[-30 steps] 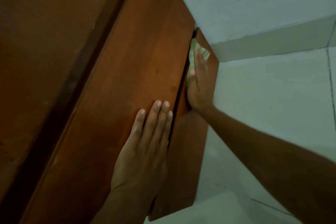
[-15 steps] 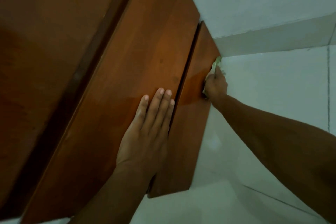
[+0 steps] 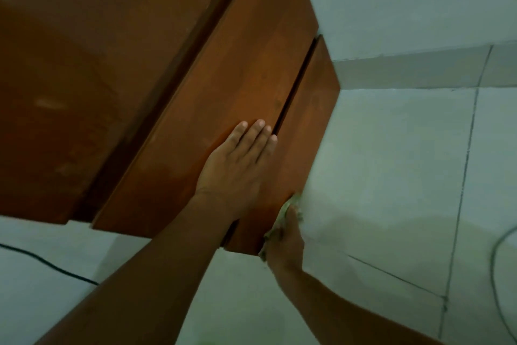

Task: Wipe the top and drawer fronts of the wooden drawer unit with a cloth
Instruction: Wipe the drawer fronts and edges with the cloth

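The left hand (image 3: 237,165) lies flat, fingers straight, on the reddish-brown wooden drawer unit (image 3: 251,64). The right hand (image 3: 286,232) presses a crumpled pale green cloth (image 3: 291,202) against the lower drawer front's edge. Blur hides whether its fingers curl.

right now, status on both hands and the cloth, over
Left hand flat on upper brown wooden drawer front. Right hand presses pale green cloth to lower drawer front bottom edge, grip blurred. Nothing blocks the wipe.
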